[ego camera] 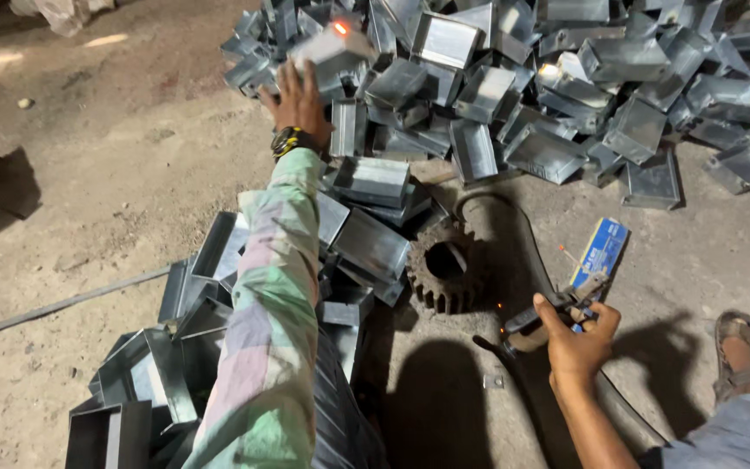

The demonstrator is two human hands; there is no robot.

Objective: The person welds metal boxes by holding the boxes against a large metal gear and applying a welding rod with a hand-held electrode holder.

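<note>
Reaching far out, the left hand (299,95) grips a metal box (333,50) with a glowing orange spot over the far pile of boxes (566,78), while the right hand (576,343) is closed around a welding holder (557,304) near the gear (444,269) on the floor (88,191).

Lying on dirt floor (88,174): rusty gear (444,269) at centre, blue packet (601,247) right of it (rods inside), sandalled foot (744,352) near right.
</note>
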